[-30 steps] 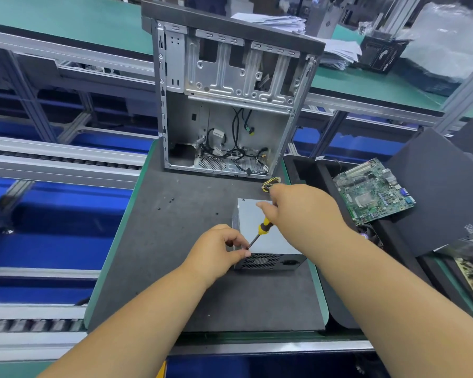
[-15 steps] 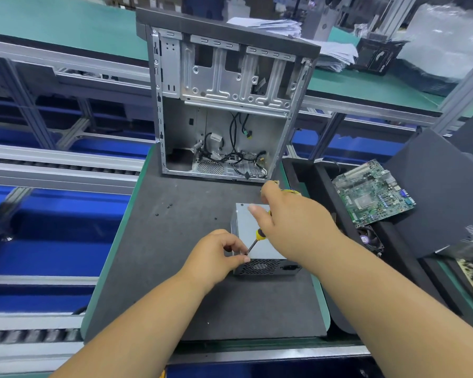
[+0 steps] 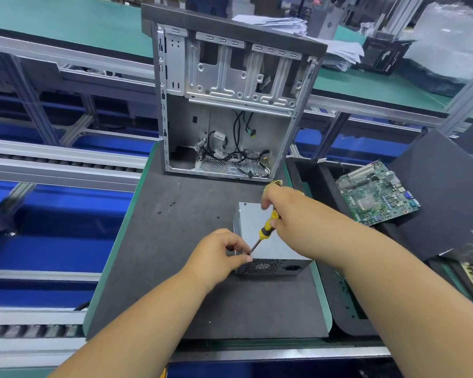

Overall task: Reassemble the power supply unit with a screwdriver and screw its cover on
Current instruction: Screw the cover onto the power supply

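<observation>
Grey worktop (image 3: 153, 282) mat holds the power supply unit (image 3: 268, 241) just in front of an open PC case (image 3: 230, 105). Right hand (image 3: 292, 214) grips a yellow screwdriver (image 3: 265, 230), tip down at the unit's near-left top corner, where the left hand (image 3: 219, 255) pinches with fingertips.

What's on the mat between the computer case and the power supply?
Head view: mostly bare mat, a few small black screws left of centre.

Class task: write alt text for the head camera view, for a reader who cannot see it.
A person's right hand grips a yellow-handled screwdriver, its tip at the near left top corner of a grey power supply unit, where the left hand pinches at the tip. The unit sits on a dark mat before an open computer case; a green circuit board lies right.
</observation>
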Demonstrator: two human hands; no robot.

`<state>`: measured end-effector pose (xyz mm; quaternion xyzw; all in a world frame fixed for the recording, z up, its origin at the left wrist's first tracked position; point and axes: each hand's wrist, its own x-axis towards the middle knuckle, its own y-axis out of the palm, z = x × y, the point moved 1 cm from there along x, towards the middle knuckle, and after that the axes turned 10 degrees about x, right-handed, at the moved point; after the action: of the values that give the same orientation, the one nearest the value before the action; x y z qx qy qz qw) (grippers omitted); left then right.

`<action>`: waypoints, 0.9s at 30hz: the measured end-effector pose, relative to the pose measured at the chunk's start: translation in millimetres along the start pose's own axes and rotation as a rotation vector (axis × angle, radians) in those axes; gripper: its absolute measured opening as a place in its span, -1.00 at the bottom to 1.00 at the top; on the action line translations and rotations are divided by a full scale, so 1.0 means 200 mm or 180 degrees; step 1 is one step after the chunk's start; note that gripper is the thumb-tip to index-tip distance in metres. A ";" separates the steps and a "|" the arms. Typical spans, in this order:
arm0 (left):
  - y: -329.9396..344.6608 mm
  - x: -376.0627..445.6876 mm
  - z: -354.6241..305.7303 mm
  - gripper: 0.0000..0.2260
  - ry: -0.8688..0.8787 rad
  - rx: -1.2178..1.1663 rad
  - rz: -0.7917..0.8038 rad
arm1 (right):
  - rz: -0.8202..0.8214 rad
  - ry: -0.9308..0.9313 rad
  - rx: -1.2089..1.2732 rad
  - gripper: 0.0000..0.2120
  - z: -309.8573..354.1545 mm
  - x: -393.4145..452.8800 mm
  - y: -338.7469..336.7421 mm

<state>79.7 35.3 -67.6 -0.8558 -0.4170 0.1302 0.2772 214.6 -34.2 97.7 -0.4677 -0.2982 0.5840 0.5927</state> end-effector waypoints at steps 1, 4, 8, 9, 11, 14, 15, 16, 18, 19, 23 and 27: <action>0.00 0.00 0.00 -0.83 -0.0002 -0.0018 -0.0007 | -0.0051 -0.0026 -0.0204 -0.97 0.00 0.00 0.00; 0.00 0.00 0.00 -0.84 0.0005 -0.0026 -0.0013 | -0.0513 0.0291 -0.1147 -0.70 0.02 0.01 0.03; 0.00 0.00 -0.01 -0.88 0.0064 -0.0037 0.0029 | -0.0481 0.0496 -0.0675 -0.62 -0.01 -0.02 0.02; 0.00 0.01 -0.01 -0.88 0.0072 -0.0042 0.0033 | -0.0345 0.0457 -0.0258 -0.71 -0.01 -0.03 0.01; -0.01 0.01 0.00 -0.88 0.0078 -0.0029 0.0029 | -0.0011 0.0299 0.0170 -0.91 -0.01 -0.04 -0.02; 0.00 0.00 0.00 -0.87 0.0076 -0.0068 -0.0005 | -0.0059 0.0181 -0.0240 -0.93 0.00 -0.02 -0.02; 0.00 0.00 0.00 -0.87 0.0084 -0.0080 -0.0019 | -0.0194 0.0251 -0.0485 -0.84 0.01 -0.01 -0.01; 0.01 0.00 0.00 -0.87 0.0085 -0.0079 -0.0026 | -0.0345 0.0342 -0.0815 -0.72 0.01 0.00 0.00; 0.01 0.01 0.01 -0.87 0.0070 -0.0052 -0.0012 | -0.0527 0.0447 -0.1413 -0.55 0.02 0.01 0.02; 0.01 0.01 0.01 -0.87 0.0067 -0.0043 0.0000 | -0.0597 0.0402 -0.1462 -0.53 0.02 0.00 0.03; 0.00 0.01 0.01 -0.87 0.0066 -0.0025 0.0018 | -0.0276 -0.0035 -0.0108 -0.81 0.01 -0.03 0.02; 0.00 0.01 0.01 -0.85 0.0064 -0.0034 0.0016 | -0.0273 -0.0155 -0.0394 -0.86 0.03 -0.02 0.01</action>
<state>80.3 37.8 -69.3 -0.8596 -0.4127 0.1202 0.2765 208.4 -36.7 98.1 -0.4760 -0.3678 0.5497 0.5797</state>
